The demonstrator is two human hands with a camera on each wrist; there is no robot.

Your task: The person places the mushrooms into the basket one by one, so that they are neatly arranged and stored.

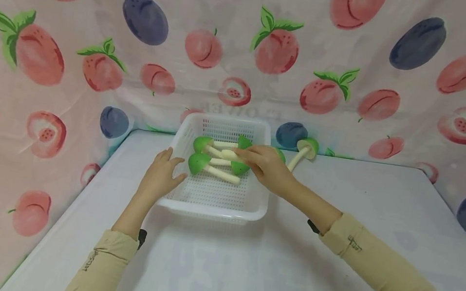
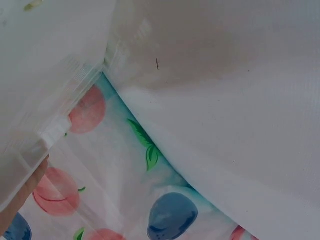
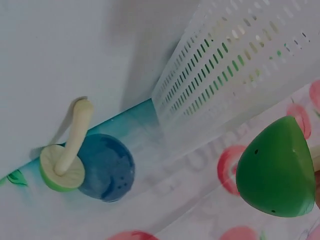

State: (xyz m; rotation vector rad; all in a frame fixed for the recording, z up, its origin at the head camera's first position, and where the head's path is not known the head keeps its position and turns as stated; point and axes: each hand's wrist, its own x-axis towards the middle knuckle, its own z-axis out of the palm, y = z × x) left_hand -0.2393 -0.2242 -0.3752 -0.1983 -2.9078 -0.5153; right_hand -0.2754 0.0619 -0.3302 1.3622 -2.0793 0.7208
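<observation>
My right hand (image 1: 268, 169) is over the right side of a white plastic basket (image 1: 211, 210). It grips a toy mushroom by its cream stem; its green cap (image 3: 276, 170) shows large in the right wrist view. Several more green-capped mushrooms (image 1: 198, 163) lie in the basket, their stems sideways. At the basket's left rim is my left hand (image 1: 161, 174), fingers loosely extended along the outside and thumb toward the inside. In the left wrist view a finger (image 2: 25, 197) shows against the basket wall. Another mushroom (image 3: 72, 142) lies on the table, right of the basket.
A white-covered table (image 1: 208, 265) spreads around the basket. Behind it and to the left hangs a pink cloth (image 1: 239, 28) printed with peaches and blue fruit. The basket stands near the table's back edge, close to the cloth.
</observation>
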